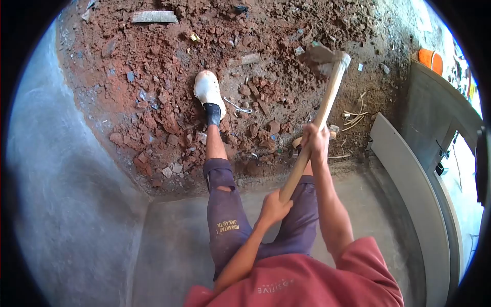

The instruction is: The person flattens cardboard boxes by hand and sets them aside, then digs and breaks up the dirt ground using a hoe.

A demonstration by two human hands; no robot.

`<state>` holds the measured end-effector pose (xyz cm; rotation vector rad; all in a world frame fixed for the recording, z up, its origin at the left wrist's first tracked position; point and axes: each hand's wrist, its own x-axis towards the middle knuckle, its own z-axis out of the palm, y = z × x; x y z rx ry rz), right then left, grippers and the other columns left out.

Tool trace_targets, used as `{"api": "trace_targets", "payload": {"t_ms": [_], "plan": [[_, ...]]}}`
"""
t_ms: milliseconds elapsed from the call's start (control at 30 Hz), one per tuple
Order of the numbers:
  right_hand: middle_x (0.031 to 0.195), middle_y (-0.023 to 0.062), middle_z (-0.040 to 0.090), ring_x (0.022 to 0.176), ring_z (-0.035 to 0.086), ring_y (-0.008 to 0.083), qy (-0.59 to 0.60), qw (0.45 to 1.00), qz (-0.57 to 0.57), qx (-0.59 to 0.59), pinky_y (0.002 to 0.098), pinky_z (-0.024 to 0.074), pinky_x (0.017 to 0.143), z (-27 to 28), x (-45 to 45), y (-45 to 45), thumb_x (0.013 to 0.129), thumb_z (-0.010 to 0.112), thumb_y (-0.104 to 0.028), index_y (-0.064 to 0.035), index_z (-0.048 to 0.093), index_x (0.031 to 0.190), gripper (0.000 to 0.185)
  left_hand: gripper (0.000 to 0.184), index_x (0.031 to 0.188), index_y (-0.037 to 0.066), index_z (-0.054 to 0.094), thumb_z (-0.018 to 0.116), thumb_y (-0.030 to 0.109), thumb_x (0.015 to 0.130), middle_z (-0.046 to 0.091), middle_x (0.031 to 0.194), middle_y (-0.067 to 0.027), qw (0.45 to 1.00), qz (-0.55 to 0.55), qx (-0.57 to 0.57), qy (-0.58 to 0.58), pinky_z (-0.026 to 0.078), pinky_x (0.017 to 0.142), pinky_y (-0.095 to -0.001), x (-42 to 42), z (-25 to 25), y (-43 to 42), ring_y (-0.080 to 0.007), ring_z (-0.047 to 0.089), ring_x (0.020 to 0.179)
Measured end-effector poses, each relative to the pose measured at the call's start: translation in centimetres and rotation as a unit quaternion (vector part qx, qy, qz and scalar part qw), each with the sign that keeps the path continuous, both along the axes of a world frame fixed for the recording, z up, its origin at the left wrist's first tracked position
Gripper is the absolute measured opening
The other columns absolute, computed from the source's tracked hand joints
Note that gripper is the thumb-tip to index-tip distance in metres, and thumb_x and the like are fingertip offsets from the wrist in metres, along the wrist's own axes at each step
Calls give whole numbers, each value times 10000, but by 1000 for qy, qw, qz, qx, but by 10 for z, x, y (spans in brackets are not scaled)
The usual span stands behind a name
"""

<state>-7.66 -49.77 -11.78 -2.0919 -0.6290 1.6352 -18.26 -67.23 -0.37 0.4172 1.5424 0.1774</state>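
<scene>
A long wooden-handled hoe (pixel 331 94) slants up and to the right across the view. Its metal blade (pixel 320 53) is at the far end, slightly blurred, over the loose soil; whether it touches the ground I cannot tell. My left hand (pixel 276 206) is wrapped round the handle's lower end, above my thighs. Farther up the shaft, my right hand (pixel 317 139) is closed round it too. Reddish-brown clods of soil (pixel 169 87) lie around the blade and my feet. A white clog (pixel 207 88) on my left foot stands on this soil, while my right foot is mostly hidden behind the handle and hand.
Smooth grey walls (pixel 66 194) rise at left, and a grey floor strip (pixel 174 225) lies beneath me. Boards (pixel 404 179) lean at right, near an orange container (pixel 430 61). Twigs (pixel 354 118), a white cord (pixel 238 106) and a flat grey piece (pixel 153 17) lie on the soil.
</scene>
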Motion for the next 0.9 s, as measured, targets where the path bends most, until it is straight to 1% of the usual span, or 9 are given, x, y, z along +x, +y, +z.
{"api": "trace_targets", "payload": {"t_ms": [133,200,267,367,433,500,600,733,900], "plan": [[626,-2,461,464,446,98,82,994,-64,-46,249,369,405,15,3,30,792,615,-36,-49,509,953,193,451,1094,-31,576,740,206,747,649,891,-225,999,24,3,-29,516,711,-389,-5,29,26,-318,660,836],[632,-9,459,473,431,88,97,990,-90,-43,239,360,417,50,12,28,805,608,-44,-44,523,937,157,474,1206,-23,523,705,185,820,643,976,-165,972,159,13,-170,527,740,-325,-39,72,22,-226,653,839],[636,7,461,481,446,91,106,983,-118,-91,237,365,406,77,46,26,822,595,-39,-35,526,960,154,429,1255,-8,498,642,180,898,628,1001,-109,958,244,97,-120,533,739,-281,-77,86,-8,-151,629,827],[610,-37,382,449,366,66,167,957,-196,-133,225,321,386,137,99,30,854,585,-50,-65,508,866,79,351,1209,25,535,550,276,963,635,899,-97,904,402,58,134,529,610,-278,-152,114,-52,-158,636,699],[584,-51,355,442,341,52,349,864,-313,-182,219,328,385,170,188,27,895,520,-19,-95,438,779,161,327,1159,32,552,546,293,963,638,856,-97,801,495,28,337,522,582,-283,-162,133,-123,-165,638,684],[565,-44,348,428,344,51,318,875,-327,-162,205,364,388,210,225,31,928,464,-31,-105,374,736,225,318,1143,34,555,549,293,960,639,846,-97,723,549,20,419,521,564,-290,-144,125,-180,-168,638,674],[575,-28,382,434,364,56,430,789,-386,-209,194,389,404,249,290,29,922,468,-30,-81,402,737,203,373,1140,29,554,562,341,936,641,830,-108,739,578,-23,346,504,476,-298,-59,98,-247,-176,632,594],[544,-26,390,411,375,64,362,839,-338,-227,191,408,399,267,351,25,913,496,-60,-70,421,753,177,387,1197,104,554,482,406,966,654,954,-122,824,559,-63,67,544,557,-339,91,66,-261,-211,656,697],[494,-38,423,369,443,78,234,933,-195,-193,190,412,357,266,379,35,910,501,-69,-93,435,789,140,417,1233,105,540,500,412,954,657,967,-122,862,504,-62,1,538,555,-334,212,50,-258,-211,659,695]]}}
